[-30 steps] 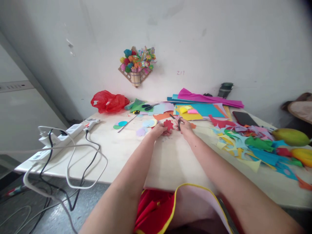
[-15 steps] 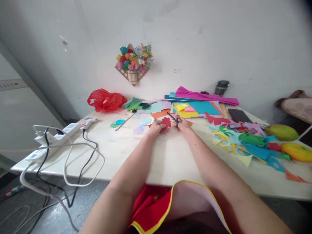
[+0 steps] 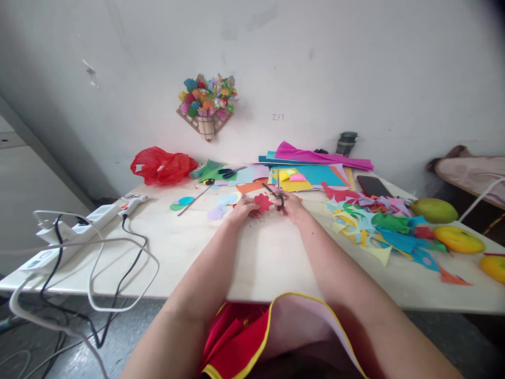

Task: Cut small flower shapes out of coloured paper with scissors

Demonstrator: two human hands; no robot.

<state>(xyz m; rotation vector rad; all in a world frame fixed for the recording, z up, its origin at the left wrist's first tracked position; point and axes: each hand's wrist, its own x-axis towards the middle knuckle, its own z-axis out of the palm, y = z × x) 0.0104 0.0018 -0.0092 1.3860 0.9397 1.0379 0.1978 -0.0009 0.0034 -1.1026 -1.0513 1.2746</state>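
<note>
My left hand (image 3: 245, 209) pinches the left edge of a red paper flower (image 3: 262, 202) with a scalloped outline. In my right hand (image 3: 292, 207) are dark-handled scissors (image 3: 279, 200), their blades apart and pointing away from me, just right of the flower. Left of my left hand lie pale blue paper circles (image 3: 229, 198) and a lilac paper flower (image 3: 215, 212). An orange paper sheet (image 3: 252, 187) rests behind both hands. Any red paper beneath the flower is mostly hidden by my left fingers.
Colourful paper scraps (image 3: 366, 223) cover the right side, near a phone (image 3: 374, 186) and yellow fruit (image 3: 460, 239). A second pair of scissors (image 3: 231, 172) lies behind. At left are a power strip (image 3: 74, 231) with loose cables and a red plastic bag (image 3: 163, 166).
The view has shifted slightly right, so the table's things appear farther left. The red flower shows more fully between my hands, and the scissor blades have swung a little.
</note>
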